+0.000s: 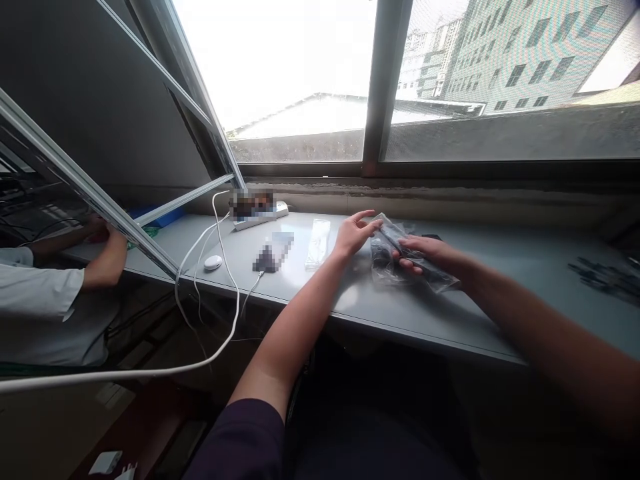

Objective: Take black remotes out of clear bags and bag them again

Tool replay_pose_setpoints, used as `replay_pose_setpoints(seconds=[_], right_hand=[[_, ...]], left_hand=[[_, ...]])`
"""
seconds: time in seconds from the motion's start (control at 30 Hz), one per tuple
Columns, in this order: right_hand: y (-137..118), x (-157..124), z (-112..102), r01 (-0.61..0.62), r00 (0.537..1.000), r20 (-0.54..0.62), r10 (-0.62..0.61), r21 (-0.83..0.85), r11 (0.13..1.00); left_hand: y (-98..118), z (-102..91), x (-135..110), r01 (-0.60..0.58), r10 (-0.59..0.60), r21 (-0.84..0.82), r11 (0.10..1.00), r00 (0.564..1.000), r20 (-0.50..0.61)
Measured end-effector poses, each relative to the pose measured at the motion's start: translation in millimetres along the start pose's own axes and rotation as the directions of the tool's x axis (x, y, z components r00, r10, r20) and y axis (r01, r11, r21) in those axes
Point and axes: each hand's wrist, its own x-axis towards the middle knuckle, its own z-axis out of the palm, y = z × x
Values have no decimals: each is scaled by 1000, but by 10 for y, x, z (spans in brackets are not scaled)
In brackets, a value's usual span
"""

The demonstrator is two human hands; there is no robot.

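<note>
A clear plastic bag (400,257) holding dark, long items lies on the grey counter (300,287). My right hand (423,257) is shut on the bag from the right, its fingers across the middle. My left hand (355,235) has its fingers spread, and their tips are at the bag's upper left edge. A flat, clear plastic sleeve (319,243) lies on the counter to the left of my left hand. The contents of the bag are partly hidden by my right hand.
A white power strip (260,220) and a white mouse (213,263) sit left, with white cables (220,280) hanging over the counter edge. A blurred object (273,253) lies nearby. Dark parts (605,280) lie far right. A person's hand (107,257) works at left behind an open window frame (85,183).
</note>
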Motion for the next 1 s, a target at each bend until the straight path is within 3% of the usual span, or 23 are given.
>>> replay_pose_setpoints(seconds=[0.27, 0.47, 0.73, 1.0], right_hand=[[46, 65, -63, 0, 1000, 5, 0, -11, 1000], [41, 77, -62, 5, 1000, -6, -5, 21, 1000], [-68, -30, 13, -58, 998, 3, 58, -5, 998], [-75, -41, -17, -78, 997, -13, 78, -7, 997]], left_hand=[[38, 16, -51, -58, 62, -34, 998, 989, 136], [88, 24, -82, -41, 49, -50, 998, 984, 171], [-25, 14, 55, -60, 56, -120, 991, 998, -36], [42, 7, 3, 46, -49, -58, 997, 997, -65]])
